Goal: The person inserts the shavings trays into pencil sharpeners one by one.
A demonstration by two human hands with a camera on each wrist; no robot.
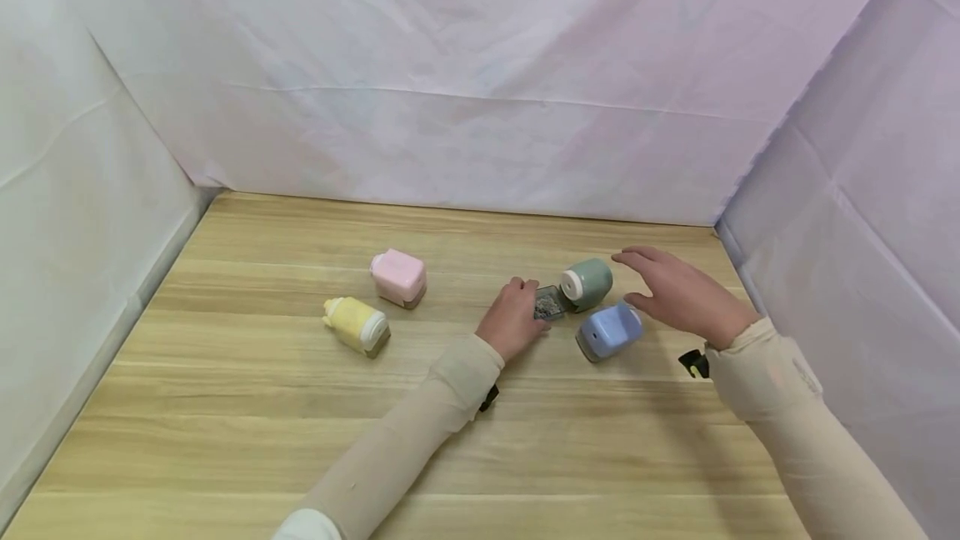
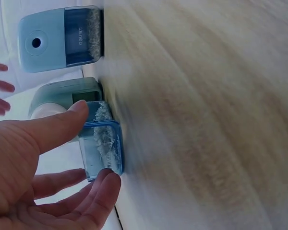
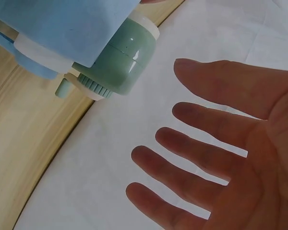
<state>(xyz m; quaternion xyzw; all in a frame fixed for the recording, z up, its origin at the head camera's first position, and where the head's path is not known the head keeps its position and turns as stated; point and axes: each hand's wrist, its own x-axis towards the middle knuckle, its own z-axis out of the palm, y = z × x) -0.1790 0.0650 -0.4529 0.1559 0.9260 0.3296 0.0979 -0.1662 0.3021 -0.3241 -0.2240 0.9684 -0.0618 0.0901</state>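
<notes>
A green pencil sharpener (image 1: 592,282) rests on the wooden table, its white front facing left. Right beside it is a see-through shavings drawer (image 1: 550,304) with grey shavings inside. My left hand (image 1: 512,319) grips this drawer, thumb on one side and fingers on the other, as the left wrist view shows. Whether the drawer is fully out of the sharpener, I cannot tell. My right hand (image 1: 678,294) hovers just right of the green sharpener with spread fingers and holds nothing. A blue pencil sharpener (image 1: 611,330) stands in front of the green one, shavings visible in its clear drawer.
To the left on the table are a pink pencil sharpener (image 1: 399,277) and a yellow pencil sharpener (image 1: 352,322). White cloth (image 1: 465,148) hangs behind the table and along both sides.
</notes>
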